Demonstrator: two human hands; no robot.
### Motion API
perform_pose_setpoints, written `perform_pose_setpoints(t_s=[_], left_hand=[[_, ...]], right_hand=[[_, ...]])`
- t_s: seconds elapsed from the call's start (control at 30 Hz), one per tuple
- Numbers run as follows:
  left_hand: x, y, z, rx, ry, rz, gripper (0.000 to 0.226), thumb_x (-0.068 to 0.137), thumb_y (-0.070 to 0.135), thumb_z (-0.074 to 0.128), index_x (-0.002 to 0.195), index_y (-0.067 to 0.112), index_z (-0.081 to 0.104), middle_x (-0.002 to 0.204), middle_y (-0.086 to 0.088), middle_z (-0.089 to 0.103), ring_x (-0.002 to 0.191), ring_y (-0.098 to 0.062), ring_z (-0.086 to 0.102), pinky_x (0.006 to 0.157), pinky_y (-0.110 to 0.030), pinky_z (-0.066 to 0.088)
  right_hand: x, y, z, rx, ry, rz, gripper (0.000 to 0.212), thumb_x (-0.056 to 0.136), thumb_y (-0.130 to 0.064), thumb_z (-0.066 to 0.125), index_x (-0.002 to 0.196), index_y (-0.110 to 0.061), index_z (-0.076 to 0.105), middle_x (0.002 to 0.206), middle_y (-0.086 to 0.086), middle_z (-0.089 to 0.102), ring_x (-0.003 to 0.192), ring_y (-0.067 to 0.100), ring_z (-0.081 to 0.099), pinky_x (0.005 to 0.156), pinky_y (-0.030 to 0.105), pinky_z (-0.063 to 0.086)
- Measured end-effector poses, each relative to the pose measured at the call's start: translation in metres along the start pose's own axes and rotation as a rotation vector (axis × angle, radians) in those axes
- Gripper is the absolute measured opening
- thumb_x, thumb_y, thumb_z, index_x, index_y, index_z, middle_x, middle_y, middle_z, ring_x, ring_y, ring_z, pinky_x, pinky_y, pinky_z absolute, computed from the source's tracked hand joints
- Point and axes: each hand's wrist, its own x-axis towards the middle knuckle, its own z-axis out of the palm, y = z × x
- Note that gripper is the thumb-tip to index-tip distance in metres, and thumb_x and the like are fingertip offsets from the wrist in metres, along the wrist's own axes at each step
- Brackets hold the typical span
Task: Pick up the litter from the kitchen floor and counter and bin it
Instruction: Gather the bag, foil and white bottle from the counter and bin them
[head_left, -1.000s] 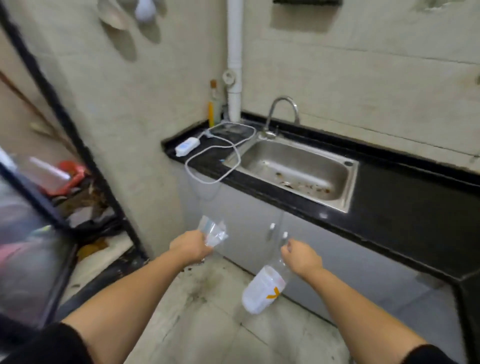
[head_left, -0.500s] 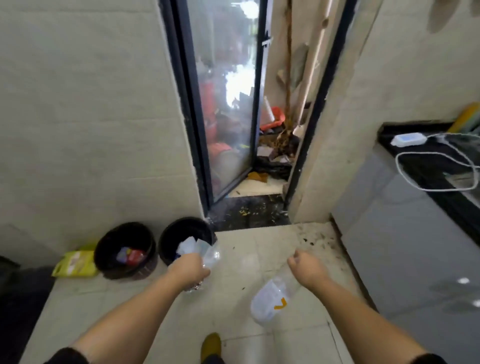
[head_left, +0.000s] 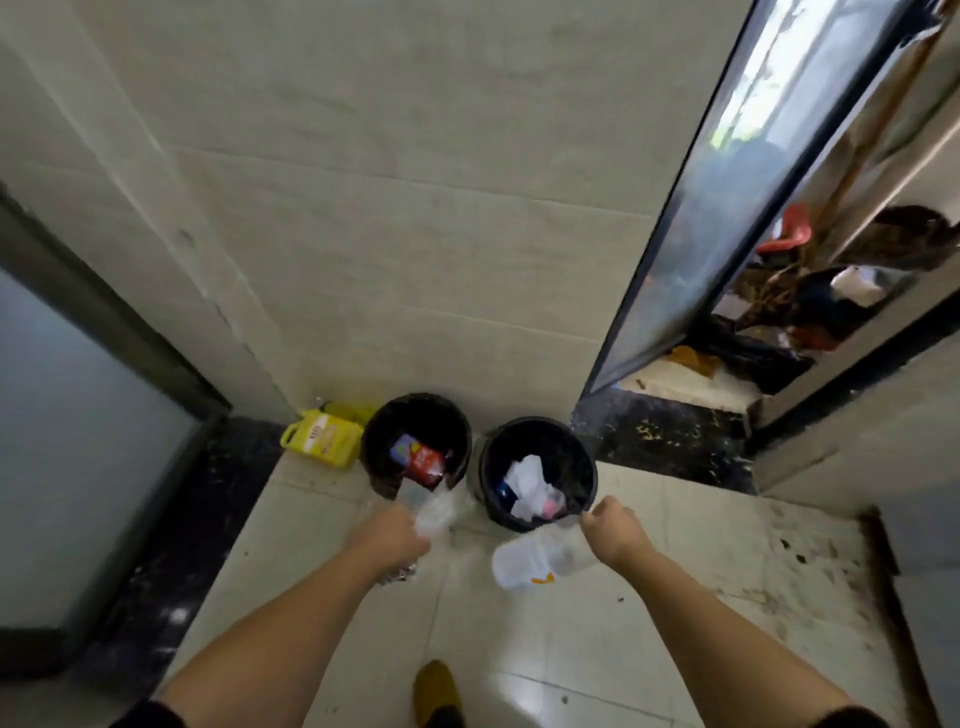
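Two black bins stand side by side against the tiled wall. The left bin (head_left: 374, 447) holds red and blue wrappers; the right bin (head_left: 582, 467) holds crumpled white paper. My left hand (head_left: 395, 535) is closed on a crumpled clear plastic piece (head_left: 434, 512), just in front of the left bin's near rim. My right hand (head_left: 613, 530) grips a clear plastic bottle (head_left: 530, 561) with a white label and orange mark by its neck. The bottle hangs base down, in front of the right bin.
A yellow jug (head_left: 324, 439) lies on the floor left of the bins. An open glass door (head_left: 727, 208) and a cluttered doorway (head_left: 810, 312) are at right. A frosted panel (head_left: 67, 415) stands at left. My shoe (head_left: 436, 688) is on the pale floor tiles.
The view swung from the sink counter round to the bins, which are now close below. Both hands, still holding their litter, have come up to the bins' near rims.
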Motion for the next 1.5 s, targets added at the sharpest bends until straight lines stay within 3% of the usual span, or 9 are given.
perform_pose_setpoints(t_s=[0.17,0.4,0.6,0.67,0.83,1.0,1.23,1.37,1.5], left_hand=[[0.037,-0.057,-0.032,-0.106,-0.01,-0.11,0.025,0.081,0.026,0.057,0.092,0.006,0.067,0.077,-0.008,0.063,0.073,-0.025,0.061,0.061,-0.027,0.044],[0.133,-0.093,-0.042,-0.362,0.071,-0.195,0.017,0.078,0.025,0.058,0.061,0.022,0.054,0.075,-0.005,0.07,0.076,-0.024,0.071,0.075,-0.033,0.058],[0.284,-0.13,0.011,-0.499,0.252,-0.231,0.028,0.086,0.025,0.058,0.06,0.024,0.048,0.078,-0.005,0.064,0.084,-0.028,0.066,0.073,-0.034,0.05],[0.327,-0.15,0.034,-0.534,0.32,-0.272,0.033,0.088,0.027,0.057,0.058,0.024,0.044,0.069,0.0,0.057,0.083,-0.028,0.062,0.074,-0.036,0.049],[0.381,-0.198,0.077,-0.529,0.417,-0.288,0.026,0.087,0.028,0.06,0.065,0.018,0.051,0.077,-0.009,0.065,0.077,-0.026,0.061,0.077,-0.039,0.052],[0.38,-0.207,0.082,-0.508,0.387,-0.286,0.023,0.087,0.028,0.059,0.073,0.011,0.058,0.076,-0.01,0.064,0.077,-0.029,0.062,0.075,-0.04,0.052],[0.357,-0.131,0.053,-0.41,0.295,-0.167,0.021,0.087,0.03,0.059,0.08,0.01,0.058,0.086,-0.011,0.063,0.083,-0.03,0.061,0.069,-0.034,0.043],[0.365,-0.053,0.058,-0.303,0.241,0.008,0.029,0.088,0.033,0.06,0.083,0.004,0.06,0.08,-0.008,0.058,0.074,-0.022,0.053,0.063,-0.029,0.037],[0.399,0.027,0.106,-0.188,0.132,0.21,0.032,0.087,0.037,0.062,0.068,0.018,0.045,0.08,-0.005,0.05,0.081,-0.027,0.056,0.066,-0.031,0.038]], right_hand=[[0.026,-0.078,0.046,-0.014,-0.135,0.009,0.062,0.089,-0.026,0.058,0.14,-0.002,0.032,0.143,0.023,0.036,0.125,0.04,0.046,0.099,0.049,0.049],[0.125,-0.161,0.111,-0.122,-0.22,-0.13,0.043,0.089,-0.022,0.061,0.12,0.002,0.044,0.118,0.024,0.053,0.107,0.036,0.055,0.096,0.043,0.045],[0.264,-0.198,0.262,-0.179,-0.291,-0.288,0.052,0.086,-0.025,0.066,0.125,0.001,0.042,0.131,0.024,0.043,0.116,0.039,0.05,0.09,0.039,0.043],[0.305,-0.196,0.323,-0.276,-0.292,-0.339,0.051,0.09,-0.025,0.06,0.131,-0.002,0.04,0.134,0.021,0.042,0.119,0.036,0.048,0.087,0.037,0.039],[0.371,-0.168,0.415,-0.631,-0.278,-0.417,0.046,0.1,-0.023,0.035,0.144,-0.009,0.034,0.146,0.024,0.031,0.132,0.041,0.033,0.111,0.051,0.028],[0.372,-0.159,0.405,-0.449,-0.338,-0.366,0.054,0.092,-0.015,0.053,0.139,-0.003,0.03,0.142,0.026,0.038,0.127,0.044,0.042,0.105,0.046,0.041],[0.324,-0.123,0.3,-0.448,-0.354,-0.34,0.046,0.093,-0.022,0.05,0.137,-0.012,0.037,0.137,0.02,0.042,0.124,0.04,0.046,0.102,0.047,0.042],[0.313,-0.049,0.245,-0.609,-0.374,-0.26,0.046,0.095,-0.03,0.049,0.136,-0.013,0.036,0.14,0.014,0.042,0.13,0.034,0.042,0.107,0.048,0.037],[0.33,0.037,0.218,-0.788,-0.404,-0.306,0.063,0.094,-0.04,0.049,0.147,-0.019,0.023,0.15,0.009,0.036,0.141,0.029,0.03,0.118,0.055,0.018]])
